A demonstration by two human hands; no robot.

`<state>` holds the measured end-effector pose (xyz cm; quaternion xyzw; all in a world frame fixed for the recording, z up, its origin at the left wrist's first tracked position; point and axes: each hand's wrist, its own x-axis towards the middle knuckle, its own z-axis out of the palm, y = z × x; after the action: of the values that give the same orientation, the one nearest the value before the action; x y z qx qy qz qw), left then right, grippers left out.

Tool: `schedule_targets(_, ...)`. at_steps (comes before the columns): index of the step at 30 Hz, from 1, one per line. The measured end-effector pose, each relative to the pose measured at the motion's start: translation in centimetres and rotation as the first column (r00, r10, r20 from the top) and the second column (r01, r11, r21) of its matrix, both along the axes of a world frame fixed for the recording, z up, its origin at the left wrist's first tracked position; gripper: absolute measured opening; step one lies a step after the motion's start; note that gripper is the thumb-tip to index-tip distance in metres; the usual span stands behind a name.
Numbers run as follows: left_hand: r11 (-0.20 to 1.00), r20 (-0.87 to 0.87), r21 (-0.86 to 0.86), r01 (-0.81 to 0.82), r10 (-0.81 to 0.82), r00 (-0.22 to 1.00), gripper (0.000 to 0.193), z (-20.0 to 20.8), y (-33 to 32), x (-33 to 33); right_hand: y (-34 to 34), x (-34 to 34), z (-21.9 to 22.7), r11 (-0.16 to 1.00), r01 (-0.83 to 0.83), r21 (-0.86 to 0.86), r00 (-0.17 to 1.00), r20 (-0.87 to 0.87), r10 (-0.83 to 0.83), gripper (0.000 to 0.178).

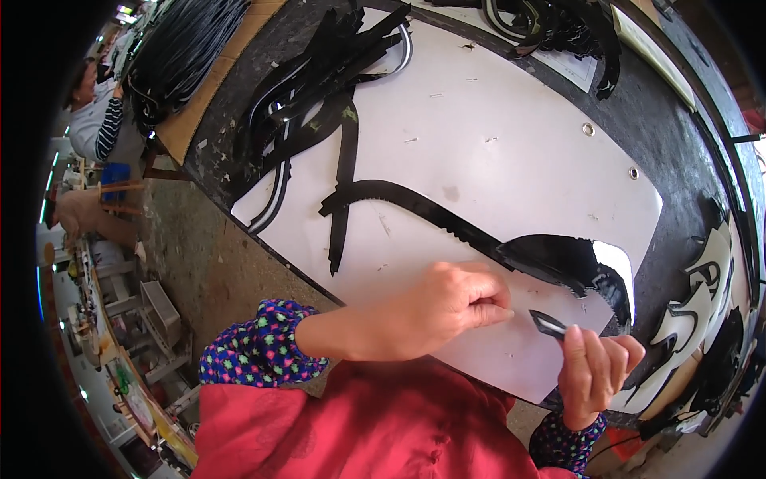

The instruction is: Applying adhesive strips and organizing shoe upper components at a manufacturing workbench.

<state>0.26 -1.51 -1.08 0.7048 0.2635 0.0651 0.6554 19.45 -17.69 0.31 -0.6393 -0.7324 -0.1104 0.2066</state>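
Showing one left hand, one right hand, one small pointed dark tool, two metal eyelets, one long black strip and, at its right end, one curved black-and-white piece. Spread over a white sheet on a dark desk, near a tangled heap of black strips; opening leftward onto a brown floor and a person in striped sleeves. Gripping the tool in the right hand's fingers, tip toward the left hand. Pinching left thumb and forefinger together, with anything between too small to tell. Lying on the sheet, just beyond both hands: the curved black-and-white piece.
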Motion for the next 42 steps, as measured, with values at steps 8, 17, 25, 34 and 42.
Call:
schedule_targets(8,0.861,0.328,0.461,-0.216,0.061,0.943,0.018,-0.6,-1.0,1.0,1.8,-0.1,-0.8,0.997,0.069,-0.021,0.963,-0.261,-0.072,0.015)
schedule_targets(17,0.981,0.181,0.184,-0.060,0.026,0.983,0.016,0.2,-0.9,1.3,2.2,-0.2,-0.6,0.987,0.077,-0.142,0.803,-0.577,-0.146,0.008)
schedule_targets(25,0.989,0.120,0.148,0.011,-0.029,0.992,0.019,0.3,-0.5,1.2,2.5,-0.5,-0.7,0.977,0.083,-0.194,0.780,-0.597,-0.185,0.007)
schedule_targets(34,0.989,0.132,0.149,0.005,-0.024,0.991,0.018,0.3,-0.5,1.3,2.5,-0.3,-0.9,0.976,0.076,-0.202,0.780,-0.597,-0.185,0.007)
schedule_targets(42,0.983,0.086,0.183,-0.025,0.009,0.996,0.012,0.2,-0.7,1.4,2.6,-0.5,-1.0,0.978,0.079,-0.191,0.775,-0.605,-0.181,0.007)
